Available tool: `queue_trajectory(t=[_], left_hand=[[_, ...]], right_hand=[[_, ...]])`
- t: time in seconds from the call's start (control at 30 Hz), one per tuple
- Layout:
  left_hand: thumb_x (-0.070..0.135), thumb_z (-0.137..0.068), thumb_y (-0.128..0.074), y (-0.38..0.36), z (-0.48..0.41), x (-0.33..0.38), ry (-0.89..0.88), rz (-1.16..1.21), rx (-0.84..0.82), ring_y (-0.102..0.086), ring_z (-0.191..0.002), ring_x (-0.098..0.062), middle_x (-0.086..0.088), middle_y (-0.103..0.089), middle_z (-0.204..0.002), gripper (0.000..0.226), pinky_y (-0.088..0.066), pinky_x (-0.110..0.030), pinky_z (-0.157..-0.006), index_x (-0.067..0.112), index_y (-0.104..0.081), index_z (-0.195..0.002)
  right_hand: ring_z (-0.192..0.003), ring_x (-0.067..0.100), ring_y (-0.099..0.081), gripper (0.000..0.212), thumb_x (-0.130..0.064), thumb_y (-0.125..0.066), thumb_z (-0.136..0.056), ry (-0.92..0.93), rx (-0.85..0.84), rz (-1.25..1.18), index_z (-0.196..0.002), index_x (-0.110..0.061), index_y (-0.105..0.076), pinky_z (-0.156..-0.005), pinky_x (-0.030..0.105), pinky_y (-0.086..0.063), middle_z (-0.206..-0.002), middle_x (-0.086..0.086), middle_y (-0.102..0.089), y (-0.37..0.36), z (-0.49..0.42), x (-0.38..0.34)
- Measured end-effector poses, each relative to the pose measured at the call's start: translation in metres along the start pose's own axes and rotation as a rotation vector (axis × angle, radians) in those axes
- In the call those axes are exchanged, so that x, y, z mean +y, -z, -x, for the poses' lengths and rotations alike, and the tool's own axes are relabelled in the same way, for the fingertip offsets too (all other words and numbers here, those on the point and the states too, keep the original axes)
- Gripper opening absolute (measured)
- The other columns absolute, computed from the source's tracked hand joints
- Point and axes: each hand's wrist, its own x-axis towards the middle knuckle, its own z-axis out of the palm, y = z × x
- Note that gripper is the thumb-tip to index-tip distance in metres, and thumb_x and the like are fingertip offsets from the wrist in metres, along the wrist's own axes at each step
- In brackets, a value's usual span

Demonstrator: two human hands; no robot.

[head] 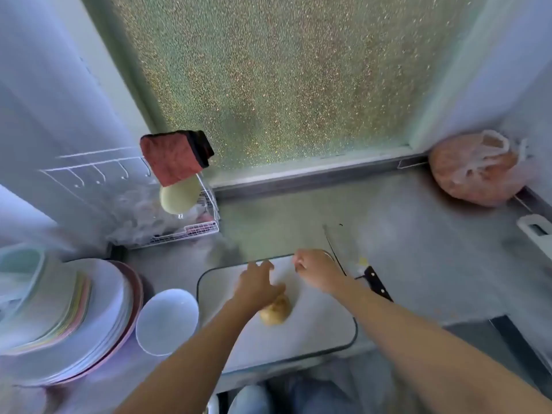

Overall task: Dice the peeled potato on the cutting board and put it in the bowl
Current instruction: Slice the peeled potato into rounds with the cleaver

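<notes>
The whole peeled potato [275,311] lies mid cutting board [322,325], right of the bowl [167,321], partly under the left hand [256,282] with its fingers loosely spread, while the right hand [317,271] hangs loosely curled and empty beside the knife [378,286]; firm, round and probably slippery, it wants pinning across its top.

yellow-tan potato [276,310], white board [313,324] – dark-edged, white bowl [167,321], black-handled knife [378,286]

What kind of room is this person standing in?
Most likely a home kitchen. A peeled potato sits on a cutting board with a knife at its edge, and stacked plates, a bowl and a wire dish rack stand on the counter.
</notes>
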Motion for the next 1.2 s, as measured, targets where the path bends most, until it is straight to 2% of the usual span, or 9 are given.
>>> queue_trajectory(t=[0.13, 0.2, 0.33, 0.47, 0.57, 0.73, 0.97, 1.07, 1.2], left_hand=[[0.046, -0.078, -0.071, -0.037, 0.007, -0.009, 0.086, -0.134, -0.114, -0.046, -0.119, -0.033, -0.014, -0.039, -0.132, 0.081, -0.040, -0.035, -0.099, 0.024, -0.031, -0.145], [0.043, -0.080, -0.068, -0.048, 0.009, -0.009, 0.058, -0.251, -0.091, -0.044, -0.117, -0.031, -0.014, -0.040, -0.132, 0.077, -0.038, -0.032, -0.098, 0.022, -0.031, -0.143], [0.042, -0.076, -0.070, -0.056, 0.002, -0.011, 0.073, -0.212, 0.030, -0.046, -0.108, -0.030, -0.010, -0.043, -0.120, 0.066, -0.042, -0.033, -0.090, 0.019, -0.042, -0.131], [0.042, -0.073, -0.075, -0.062, -0.009, 0.002, 0.155, -0.015, 0.083, -0.045, -0.104, -0.033, -0.013, -0.041, -0.115, 0.065, -0.040, -0.036, -0.082, 0.014, -0.044, -0.123], [0.042, -0.076, -0.071, -0.066, -0.016, 0.011, 0.196, 0.051, 0.084, -0.045, -0.104, -0.034, -0.015, -0.041, -0.114, 0.062, -0.036, -0.036, -0.079, 0.012, -0.043, -0.122], [0.045, -0.077, -0.072, -0.067, -0.015, 0.007, 0.224, 0.156, 0.074, -0.043, -0.113, -0.035, -0.013, -0.040, -0.121, 0.067, -0.038, -0.039, -0.090, 0.016, -0.042, -0.129], [0.045, -0.083, -0.065, -0.065, -0.011, -0.001, 0.235, 0.294, 0.088, -0.051, -0.108, -0.033, -0.013, -0.045, -0.124, 0.058, -0.042, -0.036, -0.087, 0.019, -0.047, -0.132], [0.043, -0.084, -0.066, -0.062, -0.011, 0.000, 0.227, 0.297, 0.108, -0.053, -0.099, -0.028, -0.011, -0.047, -0.122, 0.053, -0.040, -0.030, -0.079, 0.018, -0.052, -0.129], [0.041, -0.085, -0.067, -0.059, -0.007, 0.002, 0.222, 0.289, 0.142, -0.056, -0.097, -0.029, -0.012, -0.049, -0.121, 0.050, -0.039, -0.027, -0.075, 0.015, -0.055, -0.126]], right_hand=[[-0.111, 0.033, -0.053, 0.027, -0.009, -0.046, -0.090, -0.001, -0.135, 0.063, -0.114, 0.001, -0.054, -0.089, 0.037, -0.045, -0.117, 0.016, -0.057, -0.028, 0.015, 0.028], [-0.115, 0.032, -0.051, 0.028, -0.010, -0.047, -0.091, 0.030, -0.172, 0.077, -0.117, -0.001, -0.052, -0.085, 0.031, -0.042, -0.124, 0.015, -0.052, -0.038, 0.021, 0.040], [-0.135, 0.025, -0.037, 0.039, -0.011, -0.046, -0.095, 0.078, -0.226, 0.068, -0.133, -0.008, -0.051, -0.105, 0.030, -0.032, -0.153, 0.008, -0.031, -0.039, 0.025, 0.054], [-0.125, 0.024, -0.047, 0.037, -0.005, -0.047, -0.092, -0.014, 0.022, -0.118, -0.128, -0.009, -0.054, -0.103, 0.032, -0.035, -0.135, 0.009, -0.050, -0.014, 0.020, 0.072], [-0.114, 0.032, -0.049, 0.035, -0.007, -0.051, -0.087, -0.174, 0.241, 0.120, -0.122, -0.007, -0.052, -0.091, 0.039, -0.042, -0.124, 0.013, -0.050, 0.008, 0.015, 0.099], [-0.118, 0.038, -0.038, 0.051, -0.006, -0.057, -0.082, -0.471, 0.047, 0.232, -0.128, -0.002, -0.036, -0.095, 0.040, -0.038, -0.129, 0.022, -0.037, 0.011, 0.021, 0.131], [-0.106, 0.040, -0.051, 0.043, -0.009, -0.063, -0.080, -0.456, 0.132, 0.017, -0.116, 0.002, -0.043, -0.083, 0.035, -0.040, -0.120, 0.022, -0.046, 0.017, 0.023, 0.128], [-0.100, 0.038, -0.051, 0.027, -0.009, -0.056, -0.082, -0.352, 0.207, -0.012, -0.105, 0.000, -0.047, -0.073, 0.031, -0.031, -0.109, 0.020, -0.052, 0.027, 0.018, 0.106], [-0.085, 0.037, -0.057, 0.028, -0.018, -0.057, -0.085, -0.190, 0.160, -0.084, -0.107, -0.007, -0.044, -0.065, 0.036, -0.039, -0.091, 0.016, -0.060, 0.026, 0.021, 0.058]])
